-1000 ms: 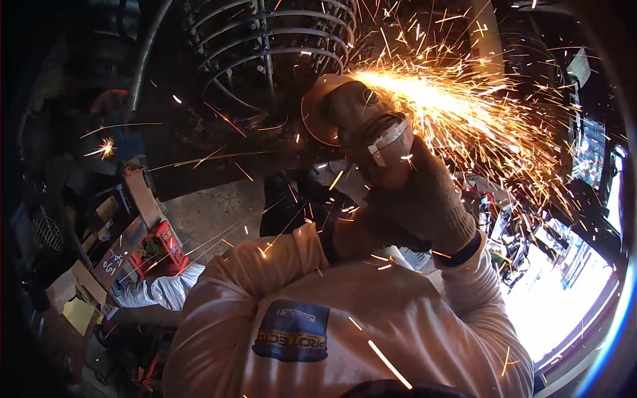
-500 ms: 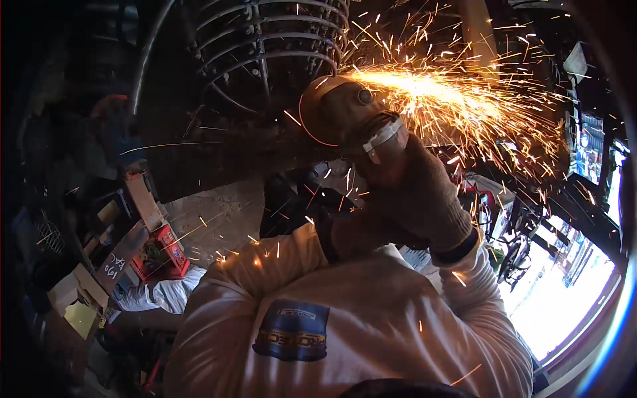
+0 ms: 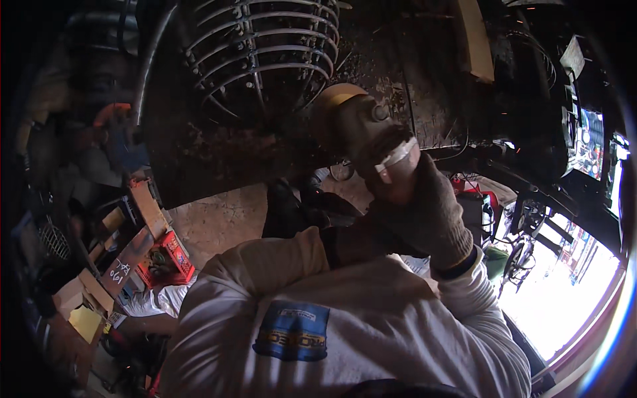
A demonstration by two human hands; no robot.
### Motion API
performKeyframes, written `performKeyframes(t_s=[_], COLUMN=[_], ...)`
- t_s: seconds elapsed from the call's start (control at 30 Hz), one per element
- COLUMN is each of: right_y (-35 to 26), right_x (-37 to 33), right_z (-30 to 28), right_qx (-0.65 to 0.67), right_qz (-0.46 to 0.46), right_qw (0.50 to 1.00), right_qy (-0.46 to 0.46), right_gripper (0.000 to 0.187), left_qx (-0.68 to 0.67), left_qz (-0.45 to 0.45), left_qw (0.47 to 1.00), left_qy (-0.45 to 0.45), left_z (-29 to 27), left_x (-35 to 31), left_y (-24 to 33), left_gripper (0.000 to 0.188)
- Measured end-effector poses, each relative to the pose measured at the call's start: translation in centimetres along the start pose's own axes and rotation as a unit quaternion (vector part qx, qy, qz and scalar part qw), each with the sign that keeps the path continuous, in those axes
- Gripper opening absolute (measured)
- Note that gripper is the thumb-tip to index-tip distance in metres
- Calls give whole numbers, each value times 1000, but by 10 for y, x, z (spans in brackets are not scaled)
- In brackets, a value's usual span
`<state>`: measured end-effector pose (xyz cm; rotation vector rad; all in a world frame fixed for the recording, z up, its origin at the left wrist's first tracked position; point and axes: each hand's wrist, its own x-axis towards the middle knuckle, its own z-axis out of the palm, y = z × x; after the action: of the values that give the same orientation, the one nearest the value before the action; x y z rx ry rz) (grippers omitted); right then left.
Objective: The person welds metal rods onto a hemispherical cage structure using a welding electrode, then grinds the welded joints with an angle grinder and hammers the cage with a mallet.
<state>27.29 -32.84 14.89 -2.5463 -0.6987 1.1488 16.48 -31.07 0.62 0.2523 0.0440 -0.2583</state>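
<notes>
An angle grinder [image 3: 361, 132] with a yellowish disc guard and a pale tape band is held out in front of my chest. My right hand [image 3: 434, 215], in a knitted work glove, is wrapped around its body. Lower and in shadow, my left hand [image 3: 361, 233] is closed on the grinder's rear part; its fingers are mostly hidden. Just beyond the guard, a cage of curved metal bars [image 3: 255, 68] rests on the dark metal work table [image 3: 219, 159]. The grinder's head sits apart from the nearest bars, and no sparks come from it.
A strip of wood [image 3: 476, 40] lies at the far right of the table. On the left below are a red crate [image 3: 174, 257], cardboard boxes [image 3: 73, 295] and a white bag [image 3: 156, 300]. Bright daylight enters at the right, beside a bicycle [image 3: 521, 259].
The large spray of sparks has stopped. The grinder has drawn back slightly toward me and to the right, away from the bars, with both hands still on it.
</notes>
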Motion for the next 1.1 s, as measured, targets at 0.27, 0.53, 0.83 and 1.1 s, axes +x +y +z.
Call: performKeyframes(t_s=[0.27,0.53,0.83,1.1], right_y=[70,65,66,-8], right_x=[-6,11,73,62], right_z=[-2,-19,-20,-33], right_qx=[281,538,705,220], right_qz=[-150,-159,-240,-113], right_qw=[935,821,661,952], right_qy=[159,104,-91,178], right_gripper=[71,67,65,60], left_qx=[325,519,293,857], left_qz=[39,34,72,261], left_qw=[943,834,945,381], left_qy=[66,184,127,230], left_z=[45,87,63,29], left_x=[16,18,13,40], left_y=[27,72,81,97], left_gripper=[54,53,59,47])
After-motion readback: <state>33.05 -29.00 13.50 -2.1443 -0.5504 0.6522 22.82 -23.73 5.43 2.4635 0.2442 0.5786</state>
